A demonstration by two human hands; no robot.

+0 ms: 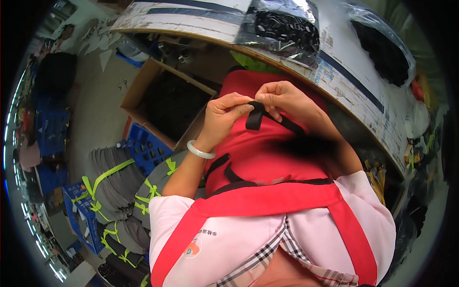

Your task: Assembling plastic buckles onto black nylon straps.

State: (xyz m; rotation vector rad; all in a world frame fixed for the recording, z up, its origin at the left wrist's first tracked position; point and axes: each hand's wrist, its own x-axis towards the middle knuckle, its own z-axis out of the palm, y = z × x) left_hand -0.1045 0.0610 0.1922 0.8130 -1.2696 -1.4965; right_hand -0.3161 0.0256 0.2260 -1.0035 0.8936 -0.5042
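Above my red apron [258, 158], both hands meet at a black strap [254, 120]. My left hand [221, 115], with a pale bangle at its wrist, pinches the strap between thumb and forefinger, and a short folded end hangs below the fingertips. Closed beside it, my right hand [290, 101] grips the same strap where the fingertips nearly touch. From under the right hand the strap runs toward a dark, blurred bundle [306, 147] below my right forearm; its kind cannot be made out.
Ahead stands a worn white table [337, 103] bearing a clear bag of small black pieces [287, 28] and another of dark material [382, 50]. To the left are a cardboard box [138, 91], a blue crate [146, 148] and grey stacks [112, 177] tied with yellow-green strips.
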